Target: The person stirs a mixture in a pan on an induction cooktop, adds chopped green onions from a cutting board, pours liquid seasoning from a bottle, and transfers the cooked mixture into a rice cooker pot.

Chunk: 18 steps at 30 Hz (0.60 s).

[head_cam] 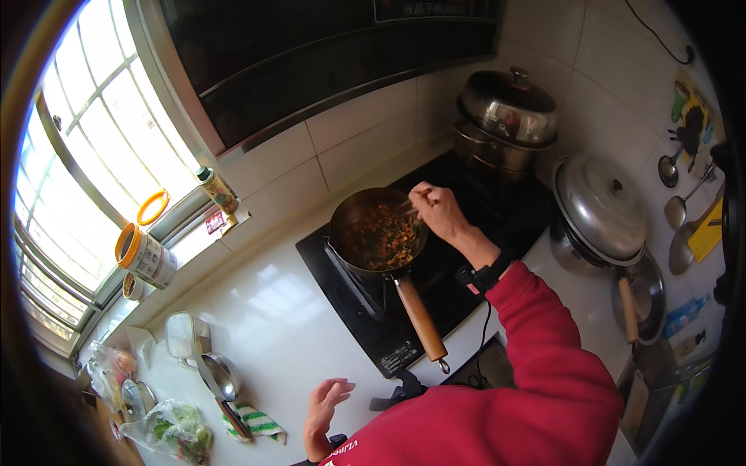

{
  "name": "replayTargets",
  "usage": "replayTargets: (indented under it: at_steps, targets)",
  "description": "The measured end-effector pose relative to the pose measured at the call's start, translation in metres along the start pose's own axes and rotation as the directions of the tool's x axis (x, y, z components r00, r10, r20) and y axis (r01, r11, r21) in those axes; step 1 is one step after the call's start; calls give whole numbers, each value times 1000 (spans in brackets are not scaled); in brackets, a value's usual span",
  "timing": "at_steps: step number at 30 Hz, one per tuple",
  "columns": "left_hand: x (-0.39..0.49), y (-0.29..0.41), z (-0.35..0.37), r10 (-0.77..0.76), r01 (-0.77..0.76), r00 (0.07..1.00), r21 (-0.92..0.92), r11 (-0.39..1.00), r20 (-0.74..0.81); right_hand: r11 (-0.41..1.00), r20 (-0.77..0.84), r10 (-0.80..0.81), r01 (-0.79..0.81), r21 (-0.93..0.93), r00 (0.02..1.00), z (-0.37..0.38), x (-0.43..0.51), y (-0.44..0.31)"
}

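My right hand (434, 209) is closed around thin utensils, seemingly chopsticks, at the right rim of a dark frying pan (355, 215). Their tips reach over chopped, mixed food (396, 233) in orange, red and green. The pan rests on a black glass gas hob (349, 309), and its wooden handle (419, 317) points towards my body with nobody holding it. My left hand (329, 402) hovers empty near the counter's front edge, its fingers slightly apart, left of the pan handle.
A steamer pot (507, 110) stands at the hob's back right. Farther right sits a lidded metal pot (603, 209). On the white counter (280, 326) at left are a cleaver (233, 416), a striped cloth (259, 422) and bagged vegetables (180, 431). A range hood (338, 64) hangs above.
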<state>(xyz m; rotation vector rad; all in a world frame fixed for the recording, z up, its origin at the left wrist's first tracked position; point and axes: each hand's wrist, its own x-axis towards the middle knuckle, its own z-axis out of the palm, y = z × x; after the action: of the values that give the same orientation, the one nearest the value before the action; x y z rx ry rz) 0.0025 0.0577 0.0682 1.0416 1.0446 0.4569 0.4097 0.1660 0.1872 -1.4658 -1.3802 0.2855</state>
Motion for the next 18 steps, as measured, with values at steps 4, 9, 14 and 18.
replayTargets:
  at_steps: [4, 9, 14, 18]
  targets:
    - [6, 5, 2, 30, -30, 1000, 12, 999, 10, 964, 259, 87, -147, 222, 962, 25, -15, -1]
    - [7, 7, 6, 8, -8, 1000, 7, 1000, 22, 871, 432, 16, -224, 437, 902, 16, -27, -27]
    - [7, 3, 0, 13, -13, 1000, -28, 1000, 14, 948, 114, 309, -316, 47, 944, -24, -4, -30]
    - [13, 5, 1, 3, -2, 999, -14, 1000, 35, 998, 114, 32, -38, 51, 993, -4, -7, -10]
